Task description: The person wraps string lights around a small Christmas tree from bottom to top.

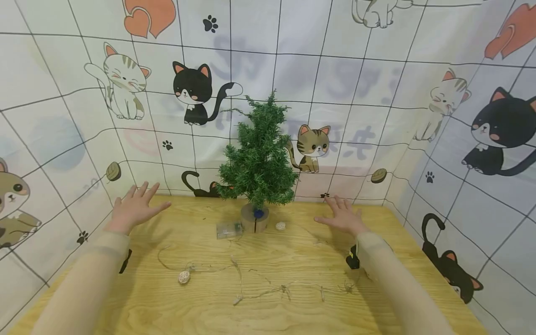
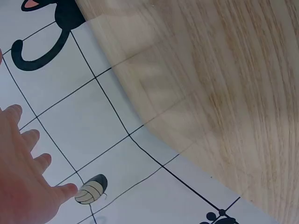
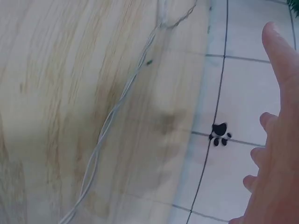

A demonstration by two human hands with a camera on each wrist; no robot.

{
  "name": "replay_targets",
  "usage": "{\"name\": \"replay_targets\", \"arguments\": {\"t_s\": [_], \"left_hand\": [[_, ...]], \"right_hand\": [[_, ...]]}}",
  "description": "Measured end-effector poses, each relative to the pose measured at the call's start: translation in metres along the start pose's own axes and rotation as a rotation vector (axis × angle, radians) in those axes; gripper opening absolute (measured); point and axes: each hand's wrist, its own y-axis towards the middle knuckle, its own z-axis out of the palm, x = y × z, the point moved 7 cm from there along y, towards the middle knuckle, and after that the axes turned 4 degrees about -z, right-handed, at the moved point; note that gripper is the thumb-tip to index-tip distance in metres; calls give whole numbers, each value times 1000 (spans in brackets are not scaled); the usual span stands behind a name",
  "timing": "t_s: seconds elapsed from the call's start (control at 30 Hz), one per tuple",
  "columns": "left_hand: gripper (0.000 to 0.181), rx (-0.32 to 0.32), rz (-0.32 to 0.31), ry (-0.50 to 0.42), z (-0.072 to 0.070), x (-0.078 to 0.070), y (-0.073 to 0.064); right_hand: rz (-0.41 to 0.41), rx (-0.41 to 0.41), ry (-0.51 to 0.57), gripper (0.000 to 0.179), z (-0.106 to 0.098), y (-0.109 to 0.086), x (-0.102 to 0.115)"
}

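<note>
A small green artificial tree (image 1: 259, 153) stands upright in a round wooden base (image 1: 249, 220) at the back middle of the table. My left hand (image 1: 135, 208), fingers spread, is over the back left of the table and holds nothing. On the other side my right hand (image 1: 342, 217) is spread in the same way, also holding nothing, to the right of the tree. A thin wire string (image 1: 255, 296) with small pale pieces and a woven ball (image 1: 184, 277) lies loosely across the table. Twisted wire (image 3: 112, 114) shows below the right hand in the right wrist view.
Left of the base lies a clear plastic box (image 1: 228, 230), likely a battery case. A second woven ball (image 1: 280, 226) sits to its right. Cloth printed with cats (image 1: 192, 93) encloses the wooden table (image 1: 167, 307) at the back and sides.
</note>
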Motion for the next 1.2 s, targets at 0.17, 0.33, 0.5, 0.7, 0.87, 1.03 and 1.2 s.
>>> {"name": "replay_targets", "arguments": {"t_s": [0.17, 0.33, 0.5, 0.7, 0.87, 1.03, 1.2], "left_hand": [[94, 10, 62, 52, -1, -20, -5], [92, -1, 164, 85, 2, -53, -20], [87, -35, 294, 72, 13, -99, -40], [84, -28, 442, 22, 39, -153, -66], [84, -24, 530, -14, 50, -189, -86], [84, -76, 590, -67, 45, -221, -100], [86, -56, 625, -54, 46, -241, -109]], "right_hand": [[-65, 31, -5, 101, -2, -11, 19], [-178, 39, 6, 98, -1, -30, 49], [-290, 97, 18, 97, 10, -52, 77], [-415, 312, 52, 89, 30, -86, 111], [-430, 370, 39, 69, 35, -103, 129], [-420, 335, 27, 44, 33, -105, 137], [-405, 364, 89, 27, 36, -105, 141]]}}
